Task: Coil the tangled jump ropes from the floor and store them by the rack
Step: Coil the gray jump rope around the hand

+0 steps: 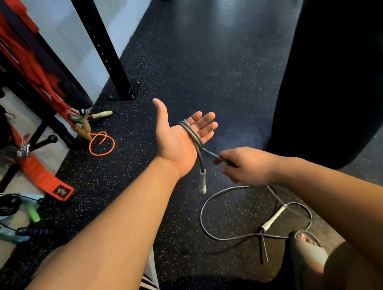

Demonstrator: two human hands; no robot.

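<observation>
Winding the grey jump rope (192, 133) round the left hand (176, 144) is the step in hand. The left hand's grip is apart: the palm faces up, the fingers are straight, and a few turns of rope lie across it. One handle (202, 180) hangs below the palm. Its long side is straight up and down, with the tip toward the floor (198, 68).

The right hand (246, 167) has its grip clamped on the rope, pinching it just beside the left wrist. The rope runs tight between the two hands. The rest lies on the floor in a big loose loop near the person's foot (305, 249). The second handle (273, 218) lies flat there, slanting away and to the right.

I think the next move needs the right hand to bring up more rope and lay another turn over the palm, pulled snug so the loops do not slip off. An orange rope (101, 144) lies by the rack (99, 41).
</observation>
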